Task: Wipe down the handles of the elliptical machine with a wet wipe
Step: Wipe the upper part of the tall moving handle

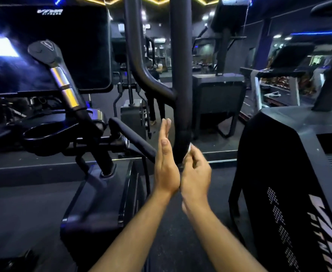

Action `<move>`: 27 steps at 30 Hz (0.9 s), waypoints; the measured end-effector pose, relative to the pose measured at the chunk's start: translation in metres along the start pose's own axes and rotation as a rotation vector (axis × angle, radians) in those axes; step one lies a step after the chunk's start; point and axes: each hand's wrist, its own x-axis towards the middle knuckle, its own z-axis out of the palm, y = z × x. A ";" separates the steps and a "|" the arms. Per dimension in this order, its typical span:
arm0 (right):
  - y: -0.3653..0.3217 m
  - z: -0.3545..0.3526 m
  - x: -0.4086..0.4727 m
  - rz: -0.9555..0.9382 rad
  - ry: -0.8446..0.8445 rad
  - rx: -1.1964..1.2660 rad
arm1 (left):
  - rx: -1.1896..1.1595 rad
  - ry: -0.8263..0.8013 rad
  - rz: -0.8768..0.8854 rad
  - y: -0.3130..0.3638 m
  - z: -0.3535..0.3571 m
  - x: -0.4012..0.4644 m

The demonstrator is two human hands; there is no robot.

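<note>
- Gym floor seen from our own head height, both our bare forearms reaching forward to a thick black handle (181,75) that rises upright through the middle of the view.
- Our left hand (166,163) is flat, fingers straight and together, pointing up, just beside the left side of the handle's lower end; we cannot tell if it touches.
- Our right hand (195,169) has its fingers curled, pinching a white wipe (187,152) against the right side of the handle's lower end. Only a small sliver of the wipe shows.
- The heels of our two hands meet below the handle.
- To the left, we see a dark screen (49,50), a shorter handle with shiny metal bands (65,85) and a round cup holder (43,134).
- To the right stands another black machine (289,173) with white lettering on its side.
- A mirror (210,55) behind reflects more gym equipment.
</note>
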 end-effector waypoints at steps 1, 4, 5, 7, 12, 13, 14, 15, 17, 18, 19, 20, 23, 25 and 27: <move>0.007 -0.002 0.000 0.049 -0.045 -0.021 | 0.013 -0.008 0.019 -0.002 -0.001 -0.001; 0.006 -0.003 0.011 0.124 -0.126 0.068 | 0.039 -0.024 0.046 -0.010 -0.002 -0.002; -0.004 -0.002 0.018 0.147 -0.143 0.156 | 0.033 -0.014 0.046 -0.013 -0.003 -0.002; -0.026 -0.002 0.036 0.246 -0.210 0.337 | 0.031 0.020 0.015 -0.015 -0.007 0.000; -0.053 -0.008 0.072 0.495 -0.603 0.572 | 0.032 0.072 -0.010 -0.009 -0.012 0.012; -0.049 -0.009 0.076 0.476 -0.659 0.559 | 0.037 0.079 0.000 -0.006 -0.010 0.015; -0.042 -0.011 0.078 0.445 -0.698 0.533 | 0.051 0.089 0.009 -0.003 -0.008 0.016; -0.034 -0.011 0.077 0.411 -0.713 0.504 | 0.074 0.096 0.018 -0.001 -0.007 0.015; -0.011 -0.013 0.072 0.342 -0.718 0.455 | 0.145 0.094 0.031 -0.002 -0.009 0.010; 0.004 -0.013 0.069 0.315 -0.727 0.445 | 0.174 0.098 0.027 -0.004 -0.012 0.007; 0.016 -0.011 0.065 0.303 -0.741 0.444 | 0.198 0.116 0.016 -0.007 -0.014 0.003; 0.027 -0.009 0.063 0.299 -0.750 0.437 | 0.212 0.142 -0.004 -0.010 -0.017 -0.001; 0.045 0.002 0.059 0.275 -0.725 0.409 | 0.236 0.228 -0.053 -0.016 -0.014 -0.009; 0.047 0.006 0.054 0.293 -0.683 0.415 | 0.233 0.304 -0.068 -0.019 -0.006 -0.013; 0.041 0.000 0.045 0.439 -0.621 0.476 | 0.232 0.394 -0.087 -0.023 0.005 -0.016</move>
